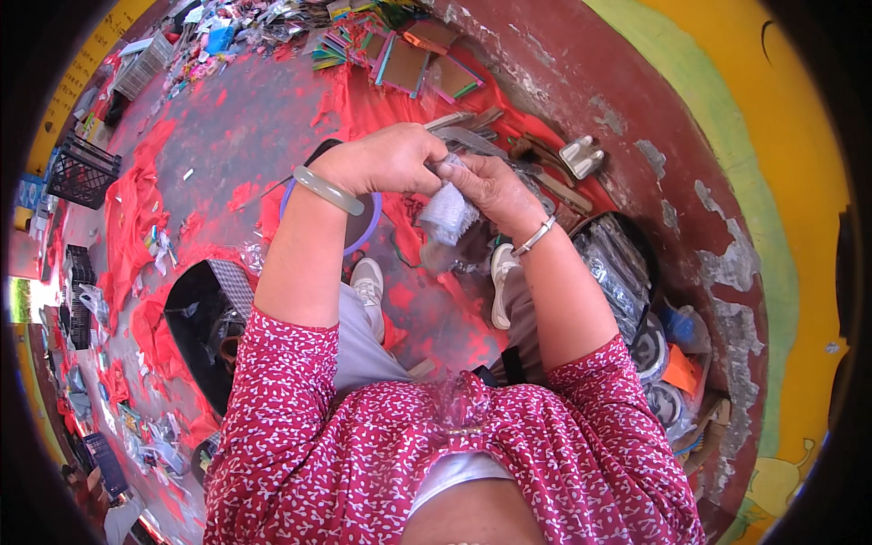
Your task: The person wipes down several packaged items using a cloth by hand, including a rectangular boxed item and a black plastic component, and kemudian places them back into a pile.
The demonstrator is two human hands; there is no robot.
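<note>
Both hands meet in front of me, above my feet, at the top of a grey-white bundle (446, 216) that looks like rolled cloth or mesh. Its lower end hangs down, with a frayed edge. My left hand (386, 159), a pale bangle on its wrist, is closed with its fingers curled at the bundle's upper end. Thumb and fingers of my right hand (498, 189) pinch the same end from the other side. The fingertips overlap there, so exactly what each one grips is partly hidden. Behind my left wrist stands a purple-rimmed basin (371, 227).
On the left lies a black bin (195, 313), with a black crate (84, 171) farther off. Wooden pieces and a whitish block (581, 157) lie by the peeling wall. A container of clear plastic wrappings (613, 263) is at my right. Red cloth (136, 218) covers parts of the floor.
</note>
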